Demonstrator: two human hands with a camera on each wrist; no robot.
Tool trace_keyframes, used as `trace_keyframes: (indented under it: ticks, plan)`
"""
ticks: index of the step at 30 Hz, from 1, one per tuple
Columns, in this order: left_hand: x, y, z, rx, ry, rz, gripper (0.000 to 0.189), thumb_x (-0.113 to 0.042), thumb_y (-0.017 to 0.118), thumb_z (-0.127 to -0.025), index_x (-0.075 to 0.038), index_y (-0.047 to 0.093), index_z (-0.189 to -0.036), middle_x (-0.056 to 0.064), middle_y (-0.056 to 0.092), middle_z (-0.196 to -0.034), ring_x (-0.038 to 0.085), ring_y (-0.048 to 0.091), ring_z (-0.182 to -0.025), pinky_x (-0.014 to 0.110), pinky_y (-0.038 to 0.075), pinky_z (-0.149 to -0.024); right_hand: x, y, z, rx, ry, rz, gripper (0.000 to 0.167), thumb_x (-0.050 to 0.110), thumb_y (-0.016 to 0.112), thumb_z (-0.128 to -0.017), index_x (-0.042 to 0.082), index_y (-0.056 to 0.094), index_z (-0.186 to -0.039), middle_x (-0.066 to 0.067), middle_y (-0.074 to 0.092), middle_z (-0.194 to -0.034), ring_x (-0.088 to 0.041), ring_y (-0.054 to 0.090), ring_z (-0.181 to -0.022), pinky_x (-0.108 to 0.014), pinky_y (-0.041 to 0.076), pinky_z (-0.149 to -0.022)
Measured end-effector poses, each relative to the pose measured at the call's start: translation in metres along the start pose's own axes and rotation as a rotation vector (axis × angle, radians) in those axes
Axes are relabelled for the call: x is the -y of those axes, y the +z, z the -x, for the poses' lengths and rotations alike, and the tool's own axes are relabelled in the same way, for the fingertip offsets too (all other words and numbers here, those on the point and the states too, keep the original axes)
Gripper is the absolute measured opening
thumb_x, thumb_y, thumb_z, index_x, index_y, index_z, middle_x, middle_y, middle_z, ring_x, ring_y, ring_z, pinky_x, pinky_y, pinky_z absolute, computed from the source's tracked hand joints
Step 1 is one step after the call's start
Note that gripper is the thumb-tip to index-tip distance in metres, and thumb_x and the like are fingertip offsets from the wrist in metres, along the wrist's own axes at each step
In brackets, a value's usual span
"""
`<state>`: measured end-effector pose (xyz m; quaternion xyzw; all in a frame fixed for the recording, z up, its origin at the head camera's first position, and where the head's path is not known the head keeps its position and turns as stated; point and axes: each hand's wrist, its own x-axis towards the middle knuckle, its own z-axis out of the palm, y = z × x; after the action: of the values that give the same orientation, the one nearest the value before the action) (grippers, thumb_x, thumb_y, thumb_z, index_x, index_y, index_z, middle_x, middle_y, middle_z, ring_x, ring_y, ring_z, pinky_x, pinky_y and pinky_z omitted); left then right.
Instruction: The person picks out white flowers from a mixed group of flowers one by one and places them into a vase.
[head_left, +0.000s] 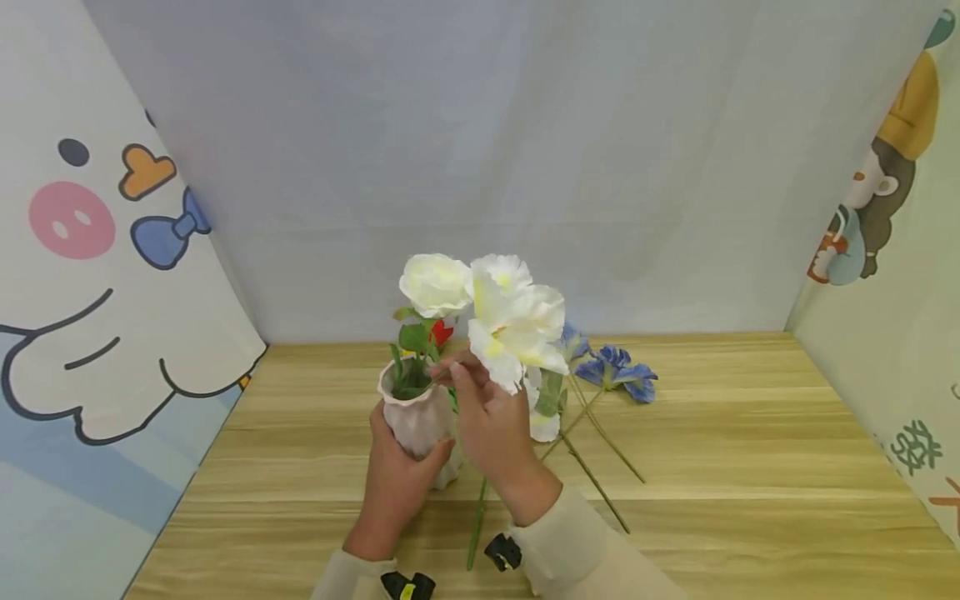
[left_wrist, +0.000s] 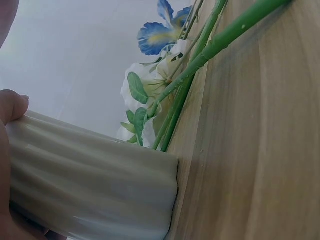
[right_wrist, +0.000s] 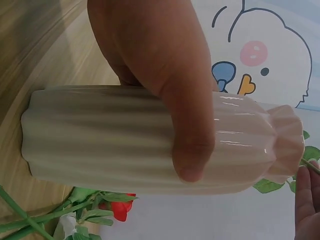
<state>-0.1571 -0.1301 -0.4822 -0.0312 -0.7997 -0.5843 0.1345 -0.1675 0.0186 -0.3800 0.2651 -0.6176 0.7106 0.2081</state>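
A pale pink fluted vase (head_left: pixel 422 427) stands on the table, and my left hand (head_left: pixel 405 483) grips it around the side. The thumb (right_wrist: pixel 192 145) lies across its front in the right wrist view. From the vase's ruffled mouth rises a white rose (head_left: pixel 435 285) with green leaves. My right hand (head_left: pixel 498 429) pinches the thin stem of a white flower (head_left: pixel 517 321) at the rim. That flower's broad, ruffled petals spread just above the hand. In the right wrist view, the right fingers (right_wrist: pixel 305 200) hold a green stem (right_wrist: pixel 311 166) beside the rim.
Blue flowers (head_left: pixel 615 371) lie right of the vase, their thin stems (head_left: pixel 596 483) crossing the wooden table (head_left: pixel 750 467). More white flowers (left_wrist: pixel 145 85) and thick green stems (left_wrist: pixel 215 47) lie beside the vase. A red flower (head_left: pixel 440 333) shows behind it.
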Motion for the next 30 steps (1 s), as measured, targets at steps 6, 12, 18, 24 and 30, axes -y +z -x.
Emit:
trace_keyframes:
  ticks: [6, 12, 18, 24, 30]
  plan:
    - [-0.001, 0.0, 0.0, 0.003, -0.005, 0.009, 0.102, -0.017, 0.086, -0.082, -0.011, 0.018, -0.157, 0.016, 0.05, -0.139, 0.031, 0.058, -0.113, 0.052, 0.049, -0.091, -0.005, 0.002, 0.003, -0.003, 0.004, 0.103, 0.014, 0.002, 0.054, -0.106, -0.006, 0.065, -0.112, -0.019, 0.069, -0.107, -0.03, 0.067, -0.103, -0.037, 0.052, -0.091]
    - [-0.001, -0.001, 0.001, 0.026, -0.008, 0.01, 0.1, -0.018, 0.083, -0.085, -0.013, 0.015, -0.159, 0.017, 0.048, -0.14, 0.03, 0.058, -0.111, 0.05, 0.049, -0.089, -0.007, 0.005, 0.01, 0.037, 0.077, 0.242, 0.022, 0.012, 0.052, -0.109, 0.004, 0.062, -0.127, -0.008, 0.073, -0.118, -0.011, 0.066, -0.08, -0.032, 0.054, -0.078]
    - [0.001, -0.002, 0.001, 0.036, 0.032, 0.007, 0.099, -0.025, 0.084, -0.088, -0.013, 0.015, -0.158, 0.016, 0.047, -0.14, 0.029, 0.057, -0.112, 0.05, 0.048, -0.09, -0.006, 0.008, 0.013, 0.006, 0.145, 0.346, 0.023, 0.017, 0.056, -0.107, 0.0, 0.058, -0.122, -0.002, 0.064, -0.092, -0.014, 0.061, -0.084, -0.038, 0.051, -0.078]
    - [0.002, -0.001, 0.001, 0.035, 0.068, 0.026, 0.098, -0.023, 0.084, -0.088, -0.017, 0.016, -0.158, 0.013, 0.049, -0.137, 0.024, 0.058, -0.107, 0.048, 0.05, -0.086, -0.011, 0.008, 0.005, -0.003, 0.002, 0.12, 0.015, 0.004, 0.062, -0.103, 0.003, 0.055, -0.116, -0.007, 0.059, -0.103, -0.023, 0.06, -0.094, -0.039, 0.05, -0.084]
    - [0.002, -0.002, 0.001, 0.034, 0.05, 0.04, 0.097, -0.017, 0.083, -0.087, -0.018, 0.017, -0.158, 0.013, 0.05, -0.136, 0.025, 0.058, -0.105, 0.048, 0.049, -0.087, -0.011, 0.008, 0.004, -0.007, -0.029, 0.057, 0.037, -0.001, 0.062, -0.101, 0.005, 0.05, -0.135, -0.009, 0.062, -0.117, -0.024, 0.061, -0.109, -0.04, 0.05, -0.095]
